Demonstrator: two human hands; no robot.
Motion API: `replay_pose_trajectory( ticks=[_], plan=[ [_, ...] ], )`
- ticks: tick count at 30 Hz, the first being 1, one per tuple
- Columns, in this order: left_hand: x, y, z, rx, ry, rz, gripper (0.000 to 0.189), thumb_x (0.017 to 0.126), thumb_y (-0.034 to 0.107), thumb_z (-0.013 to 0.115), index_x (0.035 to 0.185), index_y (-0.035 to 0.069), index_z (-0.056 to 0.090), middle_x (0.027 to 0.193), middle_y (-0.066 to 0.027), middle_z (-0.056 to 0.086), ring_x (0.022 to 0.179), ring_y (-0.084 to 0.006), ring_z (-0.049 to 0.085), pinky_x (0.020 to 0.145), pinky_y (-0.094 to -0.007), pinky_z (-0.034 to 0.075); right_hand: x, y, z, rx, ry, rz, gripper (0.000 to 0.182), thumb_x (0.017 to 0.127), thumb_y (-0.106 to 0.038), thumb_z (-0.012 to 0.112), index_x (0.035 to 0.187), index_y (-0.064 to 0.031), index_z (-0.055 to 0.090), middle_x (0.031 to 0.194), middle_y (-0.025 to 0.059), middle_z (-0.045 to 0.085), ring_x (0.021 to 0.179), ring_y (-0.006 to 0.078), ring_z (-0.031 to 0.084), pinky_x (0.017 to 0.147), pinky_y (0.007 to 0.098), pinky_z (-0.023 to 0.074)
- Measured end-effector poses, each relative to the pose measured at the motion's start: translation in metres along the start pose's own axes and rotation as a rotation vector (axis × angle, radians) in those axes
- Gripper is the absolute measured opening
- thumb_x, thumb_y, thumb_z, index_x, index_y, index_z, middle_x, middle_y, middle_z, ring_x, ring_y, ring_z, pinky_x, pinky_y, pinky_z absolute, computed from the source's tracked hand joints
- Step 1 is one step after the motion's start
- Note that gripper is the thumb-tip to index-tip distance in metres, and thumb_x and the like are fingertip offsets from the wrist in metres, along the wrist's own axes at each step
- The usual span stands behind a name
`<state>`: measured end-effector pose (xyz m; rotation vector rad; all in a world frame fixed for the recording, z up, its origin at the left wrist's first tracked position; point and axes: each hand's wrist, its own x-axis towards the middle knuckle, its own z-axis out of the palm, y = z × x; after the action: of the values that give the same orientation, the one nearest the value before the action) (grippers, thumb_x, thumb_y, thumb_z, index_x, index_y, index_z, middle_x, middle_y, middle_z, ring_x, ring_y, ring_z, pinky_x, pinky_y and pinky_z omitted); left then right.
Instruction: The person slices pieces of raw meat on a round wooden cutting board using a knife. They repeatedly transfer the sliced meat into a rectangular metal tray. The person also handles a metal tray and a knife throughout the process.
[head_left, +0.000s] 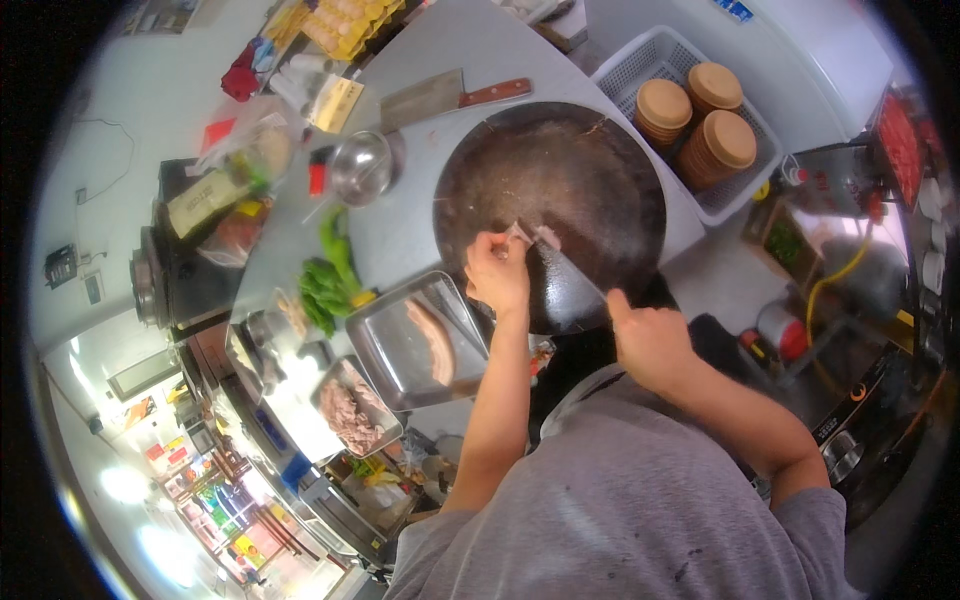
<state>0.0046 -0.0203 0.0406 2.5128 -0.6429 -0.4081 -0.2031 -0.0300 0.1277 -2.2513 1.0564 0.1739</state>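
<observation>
A round, dark wooden chopping block (555, 172) stands on the metal worktop in front of me. My left hand (499, 271) pinches a small pale piece of meat (519, 232) at the block's near part. My right hand (651, 339) grips the handle of a broad-bladed kitchen knife (566, 281), whose blade reaches across the block towards my left fingers. Another small piece of meat (548, 238) lies beside the blade tip. Left of the block, a steel tray (382, 379) holds one long strip of pork (433, 341). The knife handle is mostly hidden in my fist.
A cleaver (424, 101) lies beyond the block, near a steel bowl (361, 169). Green vegetables (326, 285) and a smaller tray of sliced meat (352, 412) are at left. A grey plastic basket (765, 161) with stacked lidded brown containers (716, 150) stands at the right.
</observation>
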Motion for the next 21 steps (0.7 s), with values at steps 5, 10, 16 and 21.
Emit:
replay_pose_trajectory(
  ticks=[5,10,16,21],
  plan=[
    [0.000,-0.002,0.003,0.000,0.009,0.018,0.016,0.075,0.028,0.070,0.085,0.019,0.062,0.096,0.0010,0.059,0.097,-0.0263,0.055,0.087,-0.0460,0.034,0.008,-0.007,0.003,-0.010,0.197,0.010,0.018,0.077,-0.007,0.055,0.092,-0.0049,0.046,0.064,0.0117,0.063,0.056,0.0301,0.065,0.046,0.0405,0.0490],
    [0.002,-0.008,0.005,0.006,0.012,-0.003,0.015,0.076,0.028,0.070,0.084,0.019,0.061,0.093,0.0031,0.060,0.095,-0.0249,0.056,0.084,-0.0453,0.035,0.014,-0.020,0.025,-0.034,0.230,-0.074,0.017,0.078,-0.010,0.056,0.092,-0.0061,0.047,0.062,0.0098,0.063,0.057,0.0257,0.066,0.046,0.0373,0.0499],
    [-0.001,-0.001,0.003,0.037,0.017,0.010,0.020,0.076,0.033,0.073,0.083,0.018,0.061,0.091,0.0025,0.060,0.093,-0.0251,0.057,0.083,-0.0452,0.035,0.037,-0.025,0.026,-0.001,0.231,-0.092,0.016,0.079,-0.011,0.057,0.091,-0.0046,0.047,0.061,0.0103,0.063,0.056,0.0259,0.066,0.046,0.0362,0.0502],
    [-0.002,-0.004,0.003,0.042,0.038,0.043,0.022,0.077,0.036,0.072,0.082,0.017,0.061,0.090,0.0013,0.059,0.092,-0.0268,0.057,0.080,-0.0459,0.035,0.034,-0.025,0.028,0.055,0.186,-0.065,0.017,0.080,-0.010,0.056,0.091,-0.0039,0.046,0.063,0.0115,0.064,0.058,0.0275,0.067,0.049,0.0389,0.0511]
  ],
)
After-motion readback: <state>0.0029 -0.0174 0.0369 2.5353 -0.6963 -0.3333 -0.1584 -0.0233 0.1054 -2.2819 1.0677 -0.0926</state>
